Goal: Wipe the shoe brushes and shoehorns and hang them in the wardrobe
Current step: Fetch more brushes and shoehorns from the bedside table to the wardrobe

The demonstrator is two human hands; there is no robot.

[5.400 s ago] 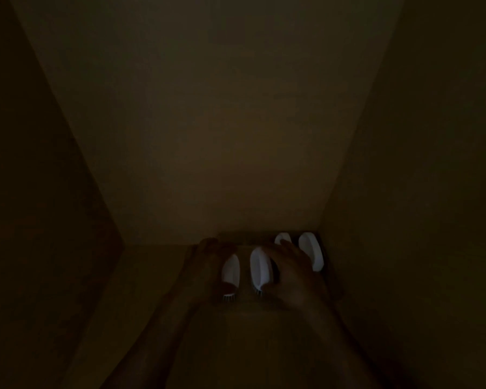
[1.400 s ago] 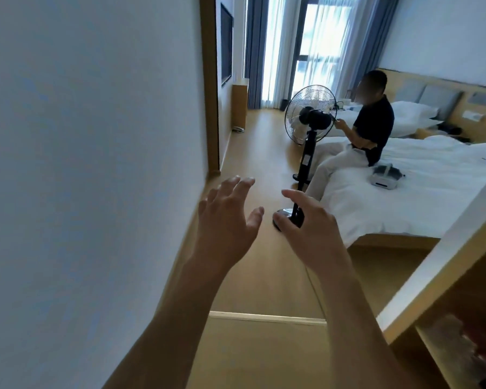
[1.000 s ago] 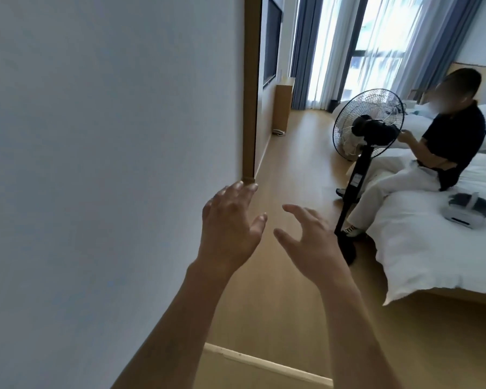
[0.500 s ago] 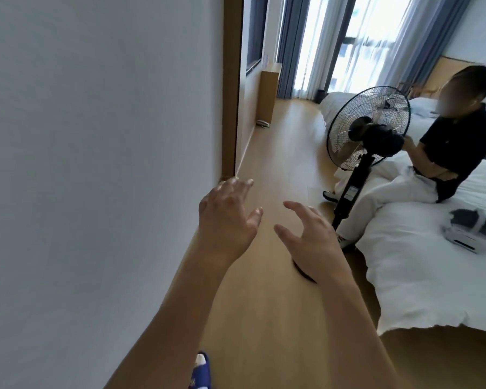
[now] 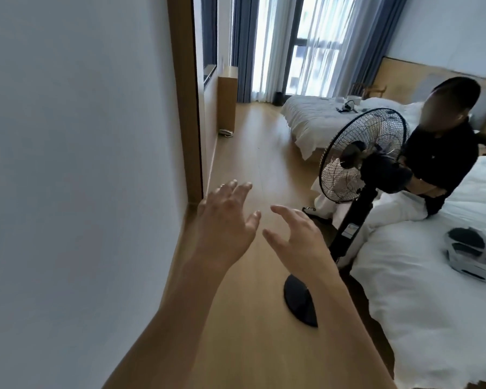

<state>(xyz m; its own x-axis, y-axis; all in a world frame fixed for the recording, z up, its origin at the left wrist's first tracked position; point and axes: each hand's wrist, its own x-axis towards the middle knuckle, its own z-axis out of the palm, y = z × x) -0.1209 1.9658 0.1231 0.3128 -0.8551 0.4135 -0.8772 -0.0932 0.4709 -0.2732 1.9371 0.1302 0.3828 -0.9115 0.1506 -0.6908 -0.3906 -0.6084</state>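
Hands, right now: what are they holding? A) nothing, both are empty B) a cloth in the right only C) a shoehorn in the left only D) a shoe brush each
A: the left hand and the right hand are raised over the floor with spread fingers and nothing in them; no brush or shoehorn shows.

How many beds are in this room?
2. One bed is close by on the right, with a person sitting on it. The other bed is farther back near the window.
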